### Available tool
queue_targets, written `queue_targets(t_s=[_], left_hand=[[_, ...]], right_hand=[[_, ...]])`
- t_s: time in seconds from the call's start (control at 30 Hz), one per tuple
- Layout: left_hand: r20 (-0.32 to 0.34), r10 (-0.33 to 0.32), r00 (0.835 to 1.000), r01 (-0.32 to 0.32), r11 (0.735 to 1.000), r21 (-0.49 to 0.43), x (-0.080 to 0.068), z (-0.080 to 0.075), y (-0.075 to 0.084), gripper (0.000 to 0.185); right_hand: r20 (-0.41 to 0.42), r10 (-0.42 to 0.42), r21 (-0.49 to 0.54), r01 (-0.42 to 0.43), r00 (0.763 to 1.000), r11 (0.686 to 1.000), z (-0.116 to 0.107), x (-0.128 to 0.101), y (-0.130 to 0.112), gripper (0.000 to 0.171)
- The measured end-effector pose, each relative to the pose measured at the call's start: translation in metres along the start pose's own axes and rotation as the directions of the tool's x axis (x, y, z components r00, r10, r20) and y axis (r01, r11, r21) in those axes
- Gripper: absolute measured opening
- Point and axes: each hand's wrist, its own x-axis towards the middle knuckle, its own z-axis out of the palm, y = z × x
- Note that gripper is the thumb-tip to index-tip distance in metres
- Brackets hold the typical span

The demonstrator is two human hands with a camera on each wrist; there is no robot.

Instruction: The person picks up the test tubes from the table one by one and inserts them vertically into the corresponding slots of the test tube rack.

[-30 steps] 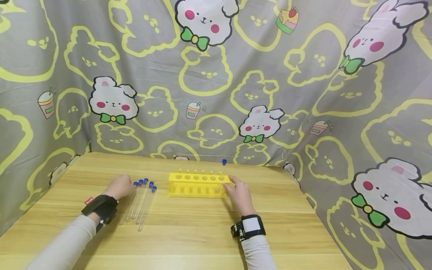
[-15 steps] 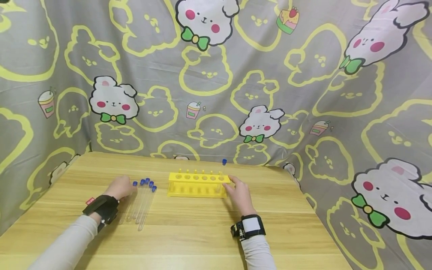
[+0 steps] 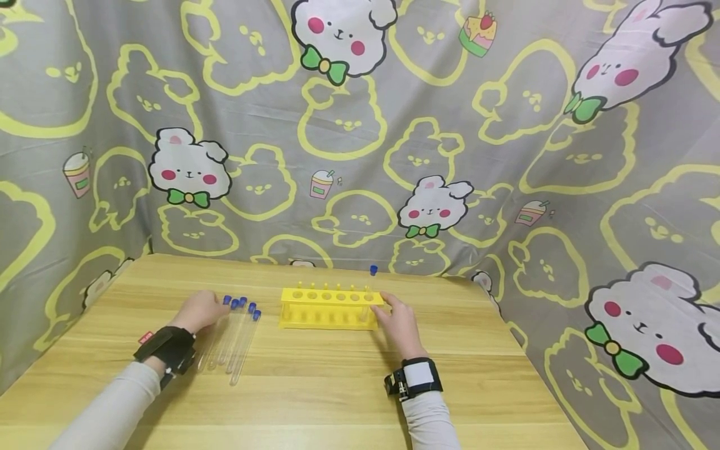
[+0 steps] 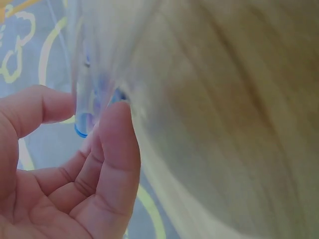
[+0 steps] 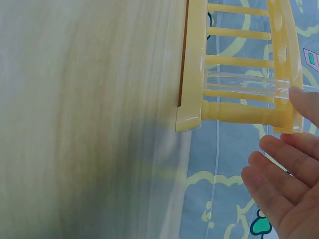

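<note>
My left hand [image 3: 199, 310] is at the left side of a fan of several clear test tubes [image 3: 243, 350] with blue caps, lying on the table. In the left wrist view, thumb and forefinger pinch a test tube [image 4: 84, 107] close to its blue cap. Right of these stands a yellow test tube rack [image 3: 329, 306] with a row of round holes. One capped test tube [image 5: 239, 82] stands in its rightmost hole, its blue cap [image 3: 374, 270] well above the top plate. My right hand [image 3: 402, 325] grips the rack's right end, thumb in front and fingers behind.
The wooden table [image 3: 315, 394] ends at the back against a grey curtain [image 3: 270, 125] printed with cartoon rabbits, which also hangs along both sides. A small red tag [image 3: 146, 337] shows beside the left wrist strap.
The leftmost blue cap at my left hand has shifted slightly away from me, and the neighbouring caps moved a little sideways and back. My right hand and the rack have stayed still.
</note>
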Motion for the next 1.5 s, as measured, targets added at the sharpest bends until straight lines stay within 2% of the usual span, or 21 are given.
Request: queue_targets(t_s=[0.1, 0.2, 0.37, 0.67, 0.8, 0.97, 1.13, 1.23, 1.43, 1.5], left_hand=[[-0.006, -0.001, 1.0, 0.001, 0.999, -0.049, -0.002, -0.005, 0.004, 0.036], [-0.042, -0.005, 0.999, 0.002, 0.997, -0.076, -0.004, -0.009, 0.008, 0.032], [-0.133, 0.028, 0.991, -0.037, 0.997, -0.063, -0.008, -0.018, 0.015, 0.022], [-0.244, 0.073, 0.967, -0.087, 0.995, -0.046, -0.012, -0.026, 0.033, 0.03], [-0.343, 0.094, 0.935, -0.113, 0.993, -0.036, -0.013, -0.026, 0.041, 0.028], [-0.47, 0.137, 0.872, -0.172, 0.985, -0.033, -0.014, -0.027, 0.058, 0.025], [-0.54, 0.196, 0.819, -0.259, 0.965, -0.042, -0.014, -0.03, 0.08, 0.025], [-0.553, 0.222, 0.803, -0.297, 0.954, -0.048, -0.014, -0.032, 0.096, 0.024], [-0.556, 0.251, 0.792, -0.358, 0.929, -0.09, -0.012, -0.031, 0.126, 0.026], [-0.564, 0.265, 0.782, -0.382, 0.919, -0.098, -0.009, -0.03, 0.135, 0.025]], right_hand=[[-0.007, -0.011, -0.001, 0.011, 1.0, 1.0, 0.0, 0.0, 0.0, 0.049], [-0.007, -0.004, 0.008, 0.004, 1.0, 1.0, 0.0, 0.0, 0.0, 0.049], [-0.002, 0.008, 0.017, -0.008, 1.0, 1.0, 0.001, 0.0, -0.001, 0.05], [-0.001, 0.005, 0.015, -0.005, 1.0, 1.0, 0.0, 0.0, 0.0, 0.049], [0.002, 0.016, 0.023, -0.016, 1.0, 1.0, 0.0, 0.001, 0.001, 0.051], [-0.001, 0.011, 0.023, -0.011, 1.0, 1.0, 0.0, 0.001, 0.001, 0.05], [0.005, 0.019, 0.02, -0.019, 1.0, 1.0, 0.001, 0.002, 0.002, 0.05], [0.011, 0.025, 0.023, -0.025, 1.0, 0.999, 0.001, 0.002, 0.002, 0.051], [0.008, 0.018, 0.028, -0.018, 1.0, 0.999, 0.001, 0.002, 0.002, 0.051], [0.007, 0.014, 0.026, -0.014, 1.0, 1.0, 0.001, 0.002, 0.002, 0.051]])
